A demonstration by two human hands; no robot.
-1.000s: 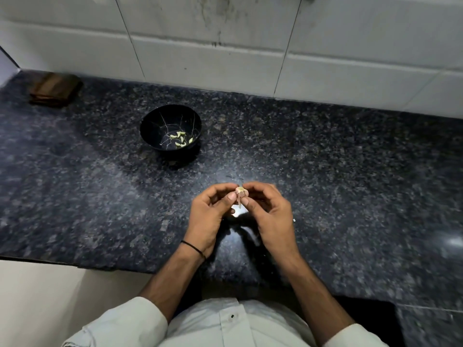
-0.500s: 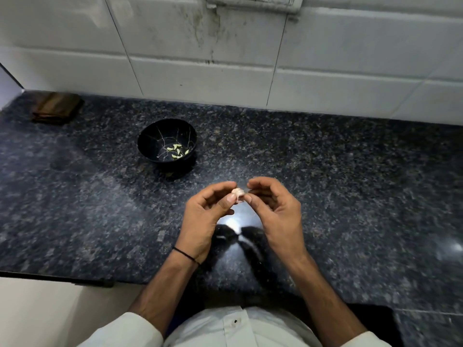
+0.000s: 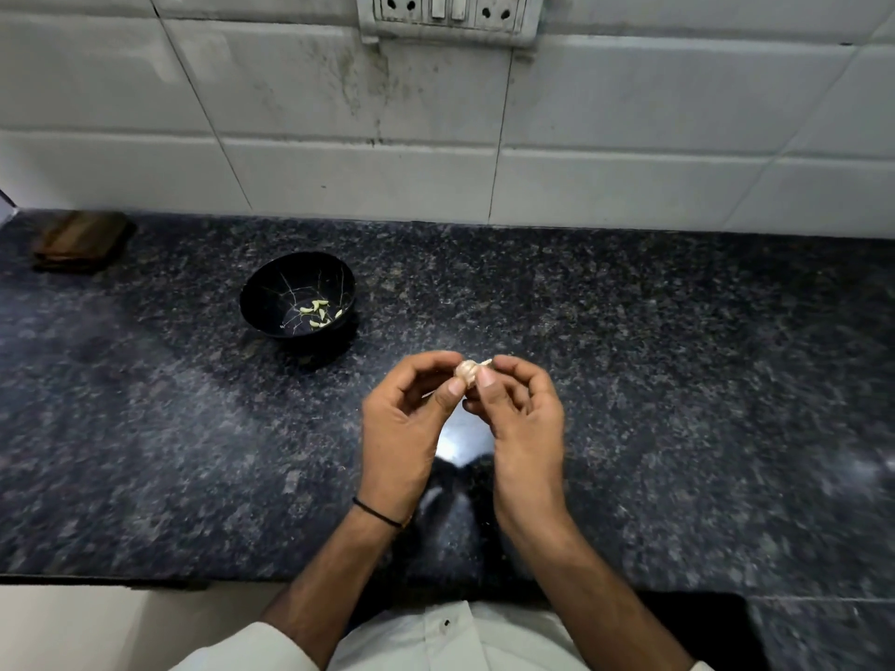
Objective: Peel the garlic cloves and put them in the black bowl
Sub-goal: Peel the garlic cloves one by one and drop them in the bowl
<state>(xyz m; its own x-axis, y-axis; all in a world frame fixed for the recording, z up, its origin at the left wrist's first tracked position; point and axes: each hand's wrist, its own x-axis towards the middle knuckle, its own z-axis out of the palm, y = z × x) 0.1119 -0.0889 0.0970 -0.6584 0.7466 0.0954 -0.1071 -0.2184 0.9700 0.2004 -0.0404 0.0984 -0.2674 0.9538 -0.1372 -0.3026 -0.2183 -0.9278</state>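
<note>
A small pale piece of garlic is held above the dark granite counter, pinched between the thumbs and fingertips of both hands. My left hand grips it from the left and my right hand from the right, with a bit of skin sticking out by the right fingertips. The black bowl stands up and to the left of my hands, apart from them. Several small pale peeled cloves lie at its bottom.
A brown wooden block lies at the counter's far left corner against the white tiled wall. A switch and socket plate is mounted on the wall above. The counter's front edge runs close to my body.
The view has tilted upward, bringing the socket plate into sight. My hands stay together on the garlic; the fingers have shifted slightly around it, and the hanging strip of skin seen earlier is gone.
</note>
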